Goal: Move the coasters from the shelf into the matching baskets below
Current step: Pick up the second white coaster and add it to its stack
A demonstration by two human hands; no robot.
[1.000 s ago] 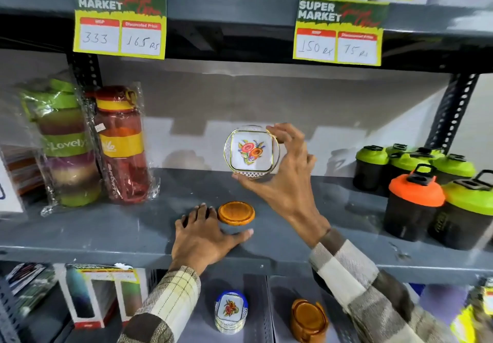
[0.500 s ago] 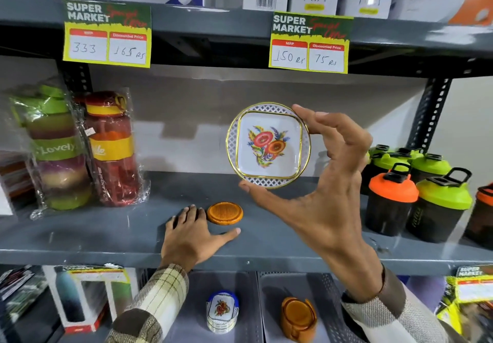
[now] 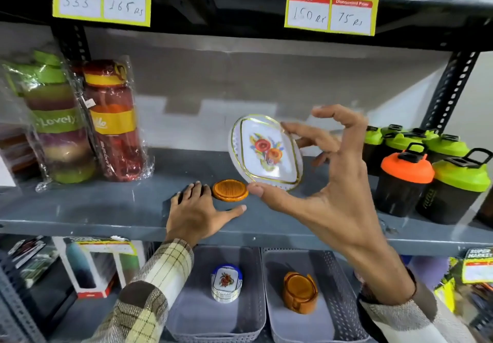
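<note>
My right hand point(image 3: 328, 182) pinches a white floral coaster point(image 3: 264, 153) with a gold rim, held tilted in the air above the grey shelf point(image 3: 106, 209). An orange round coaster point(image 3: 230, 190) lies flat on the shelf. My left hand point(image 3: 197, 214) rests flat beside it, fingers spread, fingertips touching its left edge. Below, the left grey basket point(image 3: 186, 313) holds a stack of floral coasters point(image 3: 226, 282). The right grey basket point(image 3: 336, 276) holds orange coasters in a holder point(image 3: 300, 290).
Wrapped water bottles point(image 3: 112, 121) stand at the shelf's left. Shaker bottles with green and orange lids point(image 3: 406, 179) crowd its right. Yellow price tags point(image 3: 330, 3) hang from the shelf above. Boxed bottles point(image 3: 88, 268) sit on the lower level at left.
My right hand has brought the floral coaster lower and to the right and tilted it. The view has dipped downward. My left hand stays flat by the orange coaster.
</note>
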